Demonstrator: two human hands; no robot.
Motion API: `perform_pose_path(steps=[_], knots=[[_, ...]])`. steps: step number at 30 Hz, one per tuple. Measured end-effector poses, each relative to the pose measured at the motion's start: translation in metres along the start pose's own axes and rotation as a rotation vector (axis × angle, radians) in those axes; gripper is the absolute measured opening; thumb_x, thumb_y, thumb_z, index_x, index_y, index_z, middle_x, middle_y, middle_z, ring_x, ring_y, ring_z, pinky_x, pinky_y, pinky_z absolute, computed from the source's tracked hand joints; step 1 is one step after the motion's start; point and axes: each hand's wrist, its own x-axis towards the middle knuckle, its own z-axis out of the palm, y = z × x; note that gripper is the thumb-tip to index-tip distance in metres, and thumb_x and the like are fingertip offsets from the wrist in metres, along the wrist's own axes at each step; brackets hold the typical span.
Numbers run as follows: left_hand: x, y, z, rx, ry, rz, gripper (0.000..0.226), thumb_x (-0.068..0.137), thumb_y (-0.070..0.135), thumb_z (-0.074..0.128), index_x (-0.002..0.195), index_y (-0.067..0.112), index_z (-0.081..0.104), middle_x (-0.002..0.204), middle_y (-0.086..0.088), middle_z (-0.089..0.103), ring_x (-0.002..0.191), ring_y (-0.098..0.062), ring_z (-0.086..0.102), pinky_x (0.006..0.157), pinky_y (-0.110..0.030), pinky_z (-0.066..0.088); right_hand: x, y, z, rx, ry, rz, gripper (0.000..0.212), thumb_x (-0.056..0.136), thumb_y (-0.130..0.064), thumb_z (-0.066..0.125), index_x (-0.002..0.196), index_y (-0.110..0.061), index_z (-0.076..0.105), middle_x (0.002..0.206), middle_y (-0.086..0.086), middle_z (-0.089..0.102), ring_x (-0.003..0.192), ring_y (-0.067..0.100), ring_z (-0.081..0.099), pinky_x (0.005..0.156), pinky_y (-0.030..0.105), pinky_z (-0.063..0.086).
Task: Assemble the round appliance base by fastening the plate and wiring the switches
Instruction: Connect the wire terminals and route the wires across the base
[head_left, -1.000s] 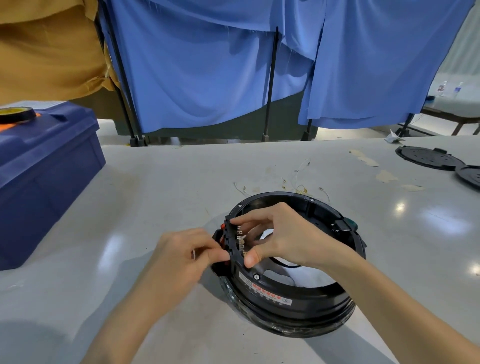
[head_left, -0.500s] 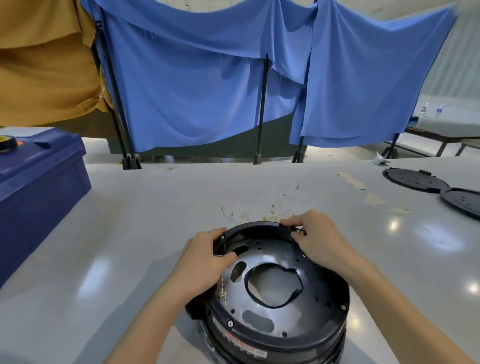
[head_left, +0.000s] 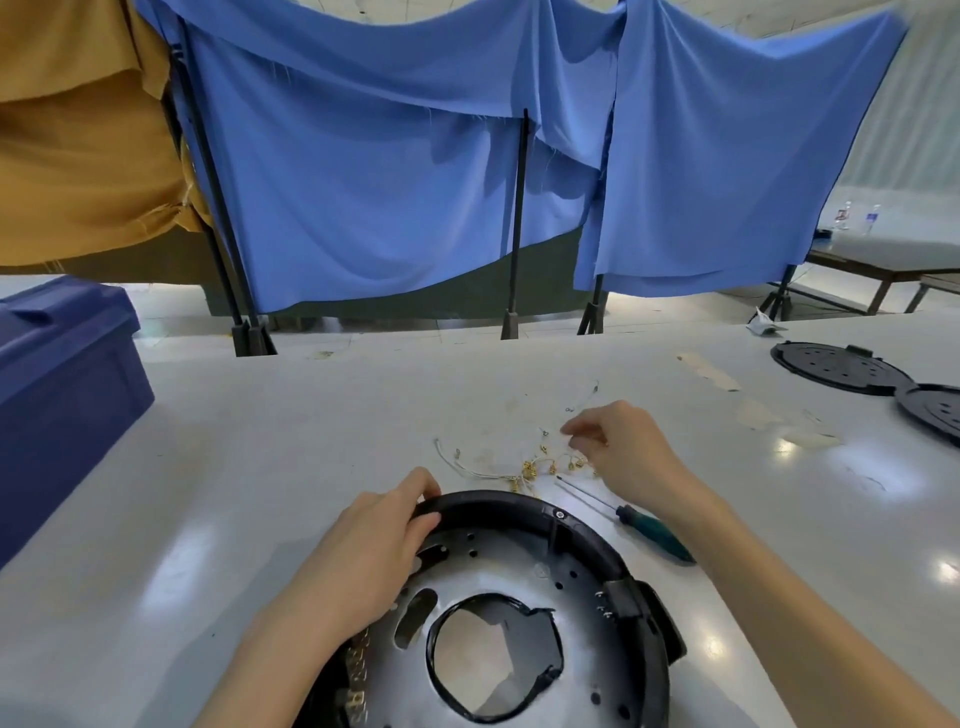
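Pale table (head_left: 249, 493), glossy, taking up most of the view. Blue cloth (head_left: 363, 197) hangs on stands behind it. Dark blue bin (head_left: 62, 395) at the far left edge.

Black round base (head_left: 519, 506) lies at the near edge, open side up. A grey plate (head_left: 498, 577) with a large centre hole sits inside its rim. Two black discs (head_left: 836, 366) lie far right, well apart from the base.

Left hand (head_left: 374, 551) grips the far-left rim of the base, fingers curled over the edge. Right hand (head_left: 618, 452) hovers beyond the base over the loose wires (head_left: 530, 467), fingers bent downward; cannot tell whether it pinches one.

Green-handled screwdriver (head_left: 649, 530) lies just right of the base, tip toward the wires. The wires are thin and white with gold terminals, scattered just past the rim.
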Motion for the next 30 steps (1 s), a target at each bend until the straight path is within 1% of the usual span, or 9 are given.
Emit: perform_pose_path(steps=[2,4,11,15,17,19,21,26,30], knots=[[0.001,-0.001,0.002,0.01,0.003,0.021,0.004,0.102,0.032,0.041,0.103,0.032,0.044,0.088,0.002,0.066,0.074,-0.015,0.061,0.073,-0.034,0.052,0.022,0.012,0.009,-0.151,0.013,0.012,0.03,0.097,-0.007,0.053,0.123,-0.016,0.065,0.123,0.002,0.066,0.122,0.027,0.046,0.101,0.034,0.038],[0.002,-0.002,0.002,0.015,0.002,0.038,0.004,0.102,0.031,0.04,0.104,0.031,0.043,0.084,0.002,0.064,0.071,-0.015,0.059,0.072,-0.034,0.051,0.038,0.022,0.022,-0.272,-0.014,0.001,0.032,0.096,-0.011,0.055,0.126,-0.019,0.063,0.125,-0.001,0.064,0.122,0.028,0.038,0.095,0.032,0.029],[0.0,-0.001,0.003,0.017,0.021,0.059,0.005,0.103,0.03,0.039,0.105,0.03,0.044,0.068,0.003,0.052,0.06,-0.013,0.045,0.062,-0.026,0.039,0.051,0.03,0.046,-0.321,-0.034,-0.02,0.016,0.087,-0.01,0.061,0.094,-0.015,0.074,0.093,0.0,0.071,0.107,0.027,0.04,0.083,0.033,0.024],[0.0,-0.002,0.003,0.01,0.026,0.065,0.006,0.103,0.03,0.038,0.106,0.029,0.044,0.071,0.002,0.055,0.063,-0.014,0.045,0.064,-0.028,0.041,0.049,0.022,0.023,-0.119,-0.093,0.04,0.009,0.084,-0.006,0.069,0.082,-0.011,0.076,0.081,0.001,0.072,0.092,0.023,0.061,0.089,0.034,0.042],[0.001,-0.003,0.003,0.002,0.029,0.062,0.006,0.103,0.03,0.038,0.106,0.029,0.044,0.073,0.003,0.056,0.064,-0.014,0.046,0.065,-0.029,0.042,0.045,0.018,0.005,0.039,-0.114,0.077,0.015,0.082,0.001,0.069,0.074,-0.009,0.076,0.07,0.004,0.071,0.074,0.02,0.065,0.069,0.026,0.051],[0.001,-0.004,0.004,-0.001,0.03,0.057,0.005,0.102,0.031,0.039,0.105,0.03,0.044,0.073,0.004,0.057,0.064,-0.013,0.047,0.065,-0.029,0.042,0.04,0.015,-0.011,0.12,-0.144,0.109,0.022,0.08,0.006,0.068,0.067,-0.009,0.076,0.06,0.003,0.069,0.061,0.013,0.061,0.05,0.016,0.044],[0.001,-0.005,0.005,-0.011,0.027,0.049,0.005,0.102,0.033,0.04,0.104,0.032,0.044,0.076,0.004,0.06,0.066,-0.012,0.05,0.066,-0.029,0.045,0.035,0.01,-0.022,0.179,-0.182,0.124,0.025,0.08,0.009,0.066,0.064,-0.007,0.075,0.052,0.002,0.066,0.05,0.01,0.057,0.044,0.016,0.041],[0.003,-0.003,0.004,-0.088,0.045,0.005,0.016,0.095,0.049,0.048,0.099,0.034,0.052,0.086,0.007,0.068,0.077,-0.008,0.063,0.075,-0.031,0.051,0.027,0.002,-0.032,0.429,-0.277,0.137,0.02,0.077,0.016,0.062,0.067,0.004,0.074,0.055,0.015,0.062,0.04,0.02,0.053,0.043,0.024,0.042],[0.005,-0.004,0.003,-0.136,0.05,-0.027,0.017,0.092,0.05,0.054,0.1,0.036,0.059,0.092,0.013,0.068,0.082,-0.002,0.064,0.068,-0.017,0.05,0.026,0.001,-0.019,0.524,-0.318,0.201,0.015,0.077,0.014,0.064,0.069,0.005,0.073,0.057,0.017,0.062,0.04,0.021,0.053,0.044,0.024,0.043]])
